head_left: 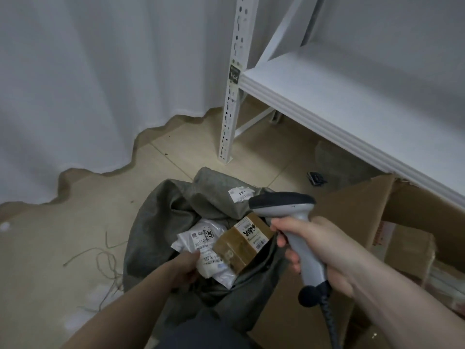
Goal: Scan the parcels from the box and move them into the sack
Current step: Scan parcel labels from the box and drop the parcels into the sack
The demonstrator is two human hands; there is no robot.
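Parcels, a white labelled bag (206, 250) pinched by left hand (183, 270), right hand (319, 245) gripping grey scanner (289, 212)

Single head-worn wide-angle view, facing forward and steeply down. Hands and sack (161, 222) lie close below; floor (75, 235), curtain (88, 84) and shelf (339, 102) farther ahead.
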